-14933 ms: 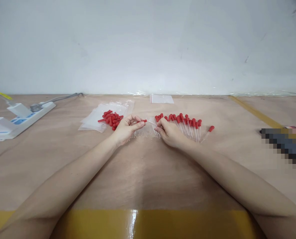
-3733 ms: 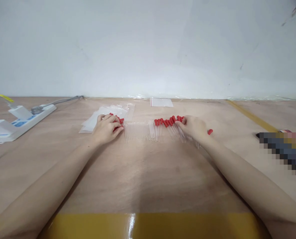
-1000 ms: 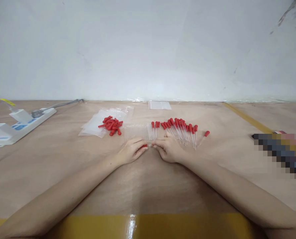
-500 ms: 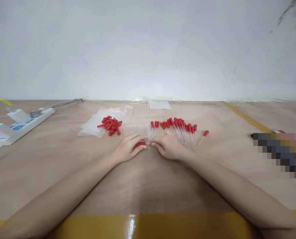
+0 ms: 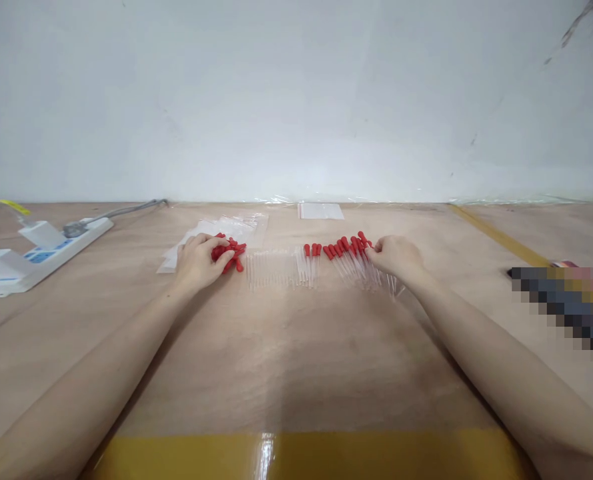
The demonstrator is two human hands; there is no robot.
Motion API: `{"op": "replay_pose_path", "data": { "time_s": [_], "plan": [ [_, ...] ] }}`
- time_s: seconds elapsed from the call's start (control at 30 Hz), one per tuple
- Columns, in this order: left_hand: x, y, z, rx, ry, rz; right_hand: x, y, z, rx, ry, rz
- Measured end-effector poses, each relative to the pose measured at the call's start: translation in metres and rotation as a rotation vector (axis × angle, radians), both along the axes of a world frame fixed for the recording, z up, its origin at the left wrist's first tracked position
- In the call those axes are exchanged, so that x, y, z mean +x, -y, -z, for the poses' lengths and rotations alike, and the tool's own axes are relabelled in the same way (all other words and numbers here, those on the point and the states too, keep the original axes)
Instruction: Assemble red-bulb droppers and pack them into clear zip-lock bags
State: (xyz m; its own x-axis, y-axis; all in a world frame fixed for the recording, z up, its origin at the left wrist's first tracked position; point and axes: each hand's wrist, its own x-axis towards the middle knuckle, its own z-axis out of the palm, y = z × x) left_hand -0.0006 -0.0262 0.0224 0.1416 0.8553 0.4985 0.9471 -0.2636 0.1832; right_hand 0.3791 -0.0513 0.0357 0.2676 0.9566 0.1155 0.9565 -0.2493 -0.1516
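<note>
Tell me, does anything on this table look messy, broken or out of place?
Nothing looks broken or spilled. The capped droppers by the right hand lie fanned askew, unlike the straight row of bare tubes. Red bulbs sit heaped at the left hand.

The loose dropper bulbs (image 5: 232,251) under my left hand (image 5: 196,261) are red, matt and rubber-like. The bare pipette tubes (image 5: 271,268) are clear and faintly glossy; glass or plastic, I cannot tell. The zip bags (image 5: 244,225) are thin, clear, glossy film. The tabletop (image 5: 296,347) is matt, light brown wood; the tape strip (image 5: 326,457) on its near edge is glossy yellow. The power strip (image 5: 51,241) is smooth white plastic.
</note>
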Motion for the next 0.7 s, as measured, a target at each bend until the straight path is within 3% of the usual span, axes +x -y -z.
{"op": "replay_pose_path", "data": {
  "time_s": [0.1, 0.2, 0.3, 0.43, 0.57, 0.7],
  "plan": [
    [0.003, 0.002, -0.001, 0.013, 0.021, 0.065, 0.0, 0.002, 0.002, -0.07, 0.012, -0.038],
    [0.007, 0.004, -0.003, 0.028, 0.055, 0.122, -0.006, 0.006, 0.001, 0.024, 0.033, -0.072],
    [0.01, 0.005, -0.004, -0.032, 0.117, 0.113, -0.024, 0.009, 0.0, 0.135, -0.036, -0.183],
    [0.007, 0.003, -0.006, -0.079, 0.155, 0.079, -0.06, 0.006, 0.002, 0.111, -0.202, -0.338],
    [0.0, -0.002, -0.008, -0.137, 0.1, 0.143, -0.09, -0.004, 0.009, 0.11, -0.319, -0.487],
    [-0.008, -0.007, -0.011, -0.172, 0.037, 0.206, -0.096, -0.01, 0.013, 0.099, -0.295, -0.51]
  ]
}}
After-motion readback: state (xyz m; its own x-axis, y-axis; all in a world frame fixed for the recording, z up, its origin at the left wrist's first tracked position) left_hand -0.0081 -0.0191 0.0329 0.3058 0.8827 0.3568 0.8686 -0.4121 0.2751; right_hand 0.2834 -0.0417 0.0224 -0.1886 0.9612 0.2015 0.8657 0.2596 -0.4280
